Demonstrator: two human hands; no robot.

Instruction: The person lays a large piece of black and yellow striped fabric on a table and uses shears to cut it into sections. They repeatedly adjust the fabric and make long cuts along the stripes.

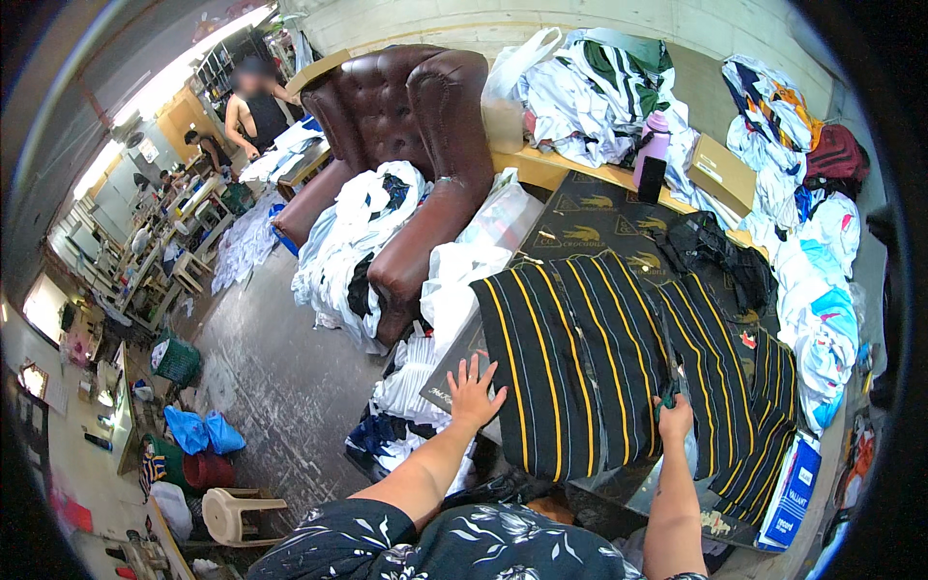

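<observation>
Black fabric with yellow and grey stripes (556,372) lies spread over the dark printed board of the table (580,208). My left hand (474,394) rests with fingers spread at the left edge of this fabric. In my right hand (675,418) are scissors with green handles (667,394), their blades pointing away from me along a gap in the cloth. Right of that gap, another striped piece (710,367) continues, and its far right part (764,416) lies rumpled toward the table's edge.
A pink bottle (652,145), a dark phone-like slab (652,180) and a cardboard box (721,174) stand at the back. Black cloth (715,253) lies near them. A brown armchair (396,126) holds white garments (358,232). A blue record book (791,493) sits front right. People work far left.
</observation>
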